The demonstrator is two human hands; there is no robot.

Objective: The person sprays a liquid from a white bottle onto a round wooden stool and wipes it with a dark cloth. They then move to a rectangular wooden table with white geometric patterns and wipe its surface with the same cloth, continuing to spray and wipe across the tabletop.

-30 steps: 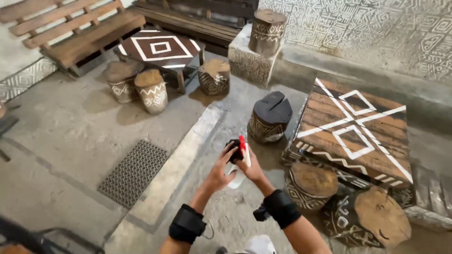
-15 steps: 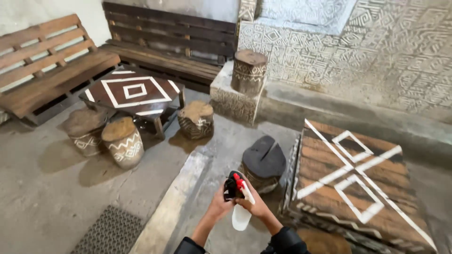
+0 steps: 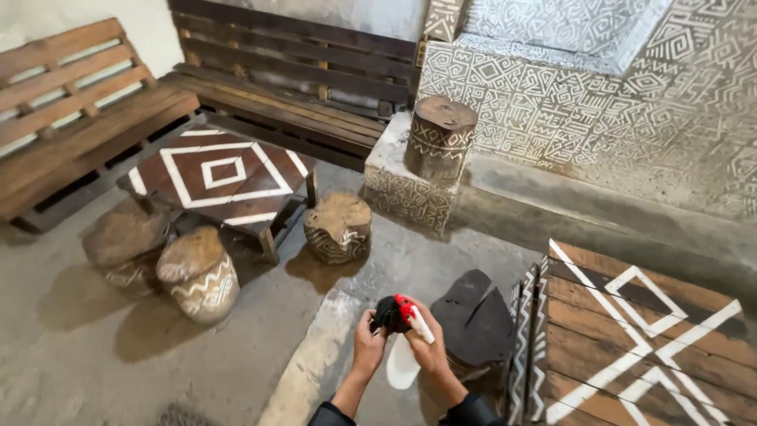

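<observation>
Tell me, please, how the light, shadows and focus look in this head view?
Head view: soft daylight, no glare; the stools cast dim shadows leftward onto the floor; edges bow from a wide lens; both hands, left and right, and the bottle look sharp.

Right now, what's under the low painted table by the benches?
Under the painted table only dark shadow and two wooden legs show. Three carved stump stools stand around its near side, not beneath it. The top hides the floor farther back.

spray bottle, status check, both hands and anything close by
Left hand and right hand both gripping the spray bottle, held over the concrete floor. Dark stump stool just right of it; nothing between.
</observation>
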